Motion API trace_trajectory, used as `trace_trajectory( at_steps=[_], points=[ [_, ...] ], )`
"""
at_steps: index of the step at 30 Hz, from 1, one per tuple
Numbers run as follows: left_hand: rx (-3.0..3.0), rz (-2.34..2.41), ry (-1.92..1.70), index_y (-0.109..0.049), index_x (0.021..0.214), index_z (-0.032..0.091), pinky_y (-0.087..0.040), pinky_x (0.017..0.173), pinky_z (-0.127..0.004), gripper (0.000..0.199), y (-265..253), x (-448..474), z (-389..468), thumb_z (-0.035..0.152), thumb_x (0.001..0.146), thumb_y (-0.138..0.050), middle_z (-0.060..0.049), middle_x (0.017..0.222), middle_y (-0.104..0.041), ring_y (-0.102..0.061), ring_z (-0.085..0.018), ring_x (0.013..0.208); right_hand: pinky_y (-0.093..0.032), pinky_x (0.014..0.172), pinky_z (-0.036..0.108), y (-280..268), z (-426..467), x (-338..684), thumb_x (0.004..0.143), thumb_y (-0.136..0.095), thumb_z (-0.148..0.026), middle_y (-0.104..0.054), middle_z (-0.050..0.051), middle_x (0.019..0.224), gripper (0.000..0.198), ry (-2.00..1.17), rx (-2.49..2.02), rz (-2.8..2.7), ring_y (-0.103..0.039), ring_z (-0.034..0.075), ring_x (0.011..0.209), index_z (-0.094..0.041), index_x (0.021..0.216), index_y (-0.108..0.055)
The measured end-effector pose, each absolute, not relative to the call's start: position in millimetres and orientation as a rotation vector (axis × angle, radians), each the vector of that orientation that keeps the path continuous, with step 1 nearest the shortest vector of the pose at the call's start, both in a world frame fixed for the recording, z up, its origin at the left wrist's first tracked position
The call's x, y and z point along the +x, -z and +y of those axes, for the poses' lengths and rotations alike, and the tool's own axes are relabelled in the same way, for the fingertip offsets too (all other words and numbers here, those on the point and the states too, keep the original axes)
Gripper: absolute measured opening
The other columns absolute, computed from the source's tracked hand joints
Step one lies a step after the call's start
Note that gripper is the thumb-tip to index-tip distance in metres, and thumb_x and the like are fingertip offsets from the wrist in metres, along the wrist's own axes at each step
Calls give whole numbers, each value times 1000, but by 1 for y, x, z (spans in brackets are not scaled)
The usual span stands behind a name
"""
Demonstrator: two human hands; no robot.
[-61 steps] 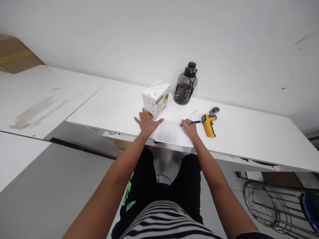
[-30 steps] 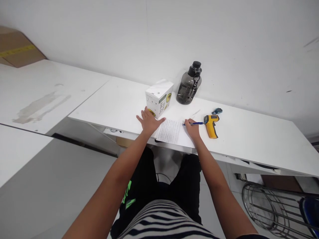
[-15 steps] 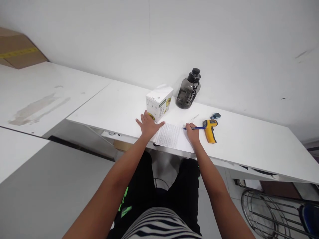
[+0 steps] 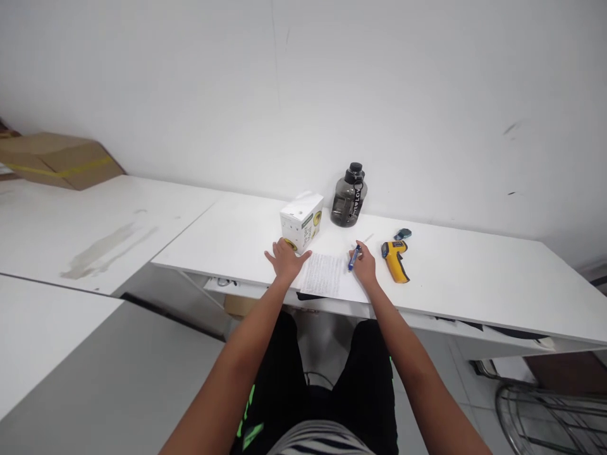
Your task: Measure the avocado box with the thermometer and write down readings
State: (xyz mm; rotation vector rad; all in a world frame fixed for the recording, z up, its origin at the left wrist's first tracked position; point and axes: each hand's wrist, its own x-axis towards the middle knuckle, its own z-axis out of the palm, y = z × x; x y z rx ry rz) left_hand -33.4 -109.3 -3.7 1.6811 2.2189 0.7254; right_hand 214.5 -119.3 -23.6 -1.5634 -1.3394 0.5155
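Observation:
My left hand (image 4: 286, 260) lies on the table with fingers spread, its thumb by the top left edge of a handwritten sheet of paper (image 4: 324, 276). Right behind its fingertips stands a white printed box (image 4: 301, 222); whether they touch it I cannot tell. In my right hand (image 4: 365, 266), closed over the right side of the sheet, is a blue pen (image 4: 353, 258), held at a slant. To the right of that hand lies a yellow infrared thermometer gun (image 4: 395, 262).
A dark translucent water bottle (image 4: 348, 199) stands by the wall behind the box. A small teal object (image 4: 403, 234) lies behind the thermometer gun. Cardboard boxes (image 4: 59, 161) sit on the far left table. A metal rack (image 4: 535, 411) is at lower right.
The pen has swung from lying nearly level to a steeper slant in my right hand. My left hand stays spread beside the sheet. The camera view has shifted.

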Motion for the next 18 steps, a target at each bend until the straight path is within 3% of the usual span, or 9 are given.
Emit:
trace_trajectory(
  at_steps=[5, 11, 18],
  points=[
    [1677, 2207, -796, -33, 157, 10, -9, 132, -71, 95, 5, -34, -110, 59, 85, -70, -29, 163, -47, -29, -44, 163, -57, 89, 39, 25, -116, 214, 83, -53, -33, -81, 9, 104, 53, -605, -1565, -1306, -70, 23, 81, -16, 130, -71],
    [1664, 2191, -830, -33, 156, 9, -7, 132, -70, 92, 8, -35, -109, 58, 86, -67, -30, 164, -45, -27, -44, 164, -57, 96, 40, 22, -117, 214, 86, -54, -32, -84, 8, 104, 49, -644, -1631, -1327, -74, 25, 91, -17, 129, -73],
    [1661, 2205, -825, -35, 153, 9, -9, 132, -69, 90, 8, -35, -109, 57, 85, -69, -31, 161, -47, -29, -43, 163, -56, 103, 41, 22, -116, 214, 91, -54, -32, -83, 6, 111, 58, -637, -1674, -1400, -75, 26, 106, -20, 147, -65]
  ],
)
